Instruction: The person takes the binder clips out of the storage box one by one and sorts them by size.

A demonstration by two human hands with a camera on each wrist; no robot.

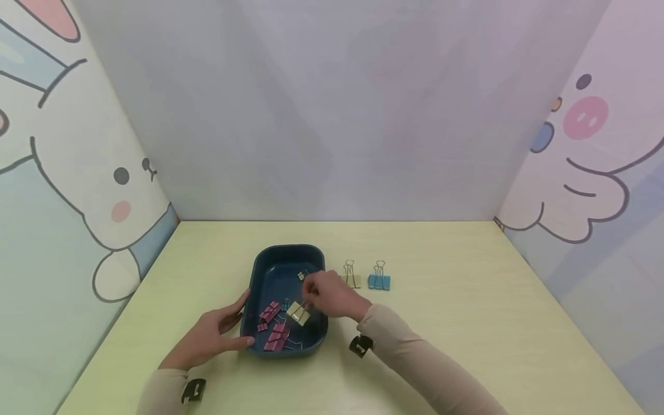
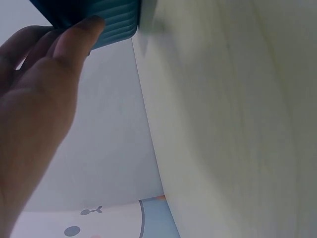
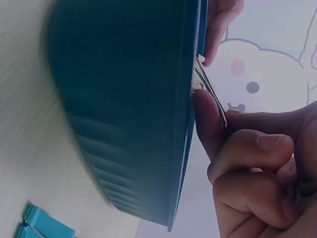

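A dark blue rectangular tray (image 1: pixel 287 255) stands on the table. My left hand (image 1: pixel 210 334) holds its left side, thumb at the near corner and fingers farther back along the wall. Over the tray's right side, my right hand (image 1: pixel 332 294) pinches the wire handle of a pale yellow binder clip (image 1: pixel 298 313) between thumb and finger. In the right wrist view this yellow clip (image 3: pixel 198 82) is partly hidden by the tray's rim. Several pink binder clips (image 1: pixel 276 336), a small blue clip (image 1: pixel 286 305) and a small yellow clip (image 1: pixel 302 275) lie inside.
Right of the tray are another yellow binder clip (image 1: pixel 353 281), partly behind my right hand, and a blue binder clip (image 1: pixel 380 282), both with handles pointing away. A grey backdrop (image 1: pixel 332 144) rises at the table's (image 1: pixel 446 323) far edge, with cartoon-printed panels at either side.
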